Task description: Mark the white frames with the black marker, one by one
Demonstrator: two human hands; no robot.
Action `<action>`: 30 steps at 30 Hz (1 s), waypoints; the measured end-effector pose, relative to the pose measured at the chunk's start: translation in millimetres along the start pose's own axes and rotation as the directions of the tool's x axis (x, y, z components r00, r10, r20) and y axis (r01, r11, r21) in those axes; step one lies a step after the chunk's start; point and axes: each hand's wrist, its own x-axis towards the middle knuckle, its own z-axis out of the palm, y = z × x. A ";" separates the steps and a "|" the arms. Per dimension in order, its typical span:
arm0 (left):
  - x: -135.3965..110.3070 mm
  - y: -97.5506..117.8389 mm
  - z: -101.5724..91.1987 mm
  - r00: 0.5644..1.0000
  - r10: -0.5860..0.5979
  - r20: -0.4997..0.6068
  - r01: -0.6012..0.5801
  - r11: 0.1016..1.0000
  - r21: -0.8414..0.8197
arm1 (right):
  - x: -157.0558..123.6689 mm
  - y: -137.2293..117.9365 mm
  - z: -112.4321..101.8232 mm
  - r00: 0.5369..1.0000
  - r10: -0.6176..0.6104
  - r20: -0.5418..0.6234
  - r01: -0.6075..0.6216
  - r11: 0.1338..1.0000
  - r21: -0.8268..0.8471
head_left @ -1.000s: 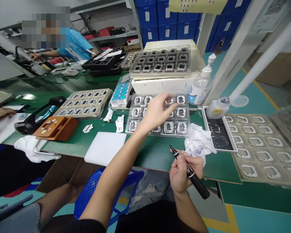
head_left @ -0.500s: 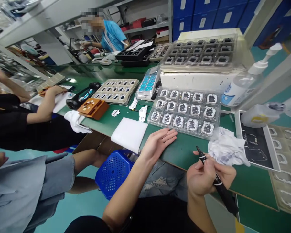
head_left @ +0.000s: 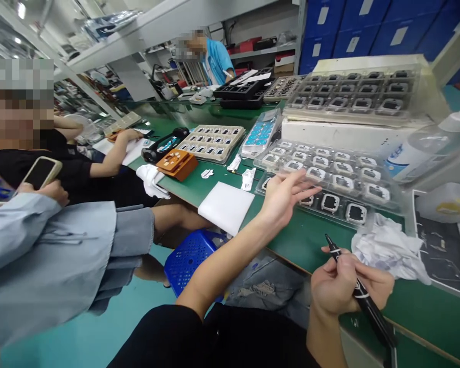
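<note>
Marker (head_left: 370, 306) held in right hand (head_left: 339, 283), tip towards eleven o'clock
Left hand (head_left: 285, 197) has fingers spread, contact unclear; upper tray (head_left: 329, 179) sits at its two o'clock, over the lower tray (head_left: 342, 208); white pad (head_left: 228, 204) at nine o'clock

Bare strip of green tabletop (head_left: 301, 240) ran before lower tray (head_left: 344, 208), between foam sheet (head_left: 227, 207) and right hand (head_left: 352, 286); flat palm could have passed there. Tip of black marker (head_left: 371, 312) jutted toward strip from right. Crumpled cloth (head_left: 391, 248) crowded lower tray's right end. Upper tray (head_left: 329, 172) overhung lower one, hindering reach from above; left hand (head_left: 285, 199) filled front edge's left part. White box (head_left: 341, 134) walled off rear. Narrower gap, with paper scrap (head_left: 207, 174), separated foam sheet from orange block (head_left: 178, 164).
</note>
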 end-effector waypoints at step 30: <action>158.5 25.4 150.3 0.983 0.166 -0.074 -0.167 0.986 -0.008 | -27.8 -2.6 -15.1 0.985 0.082 0.151 -0.071 0.995 -0.072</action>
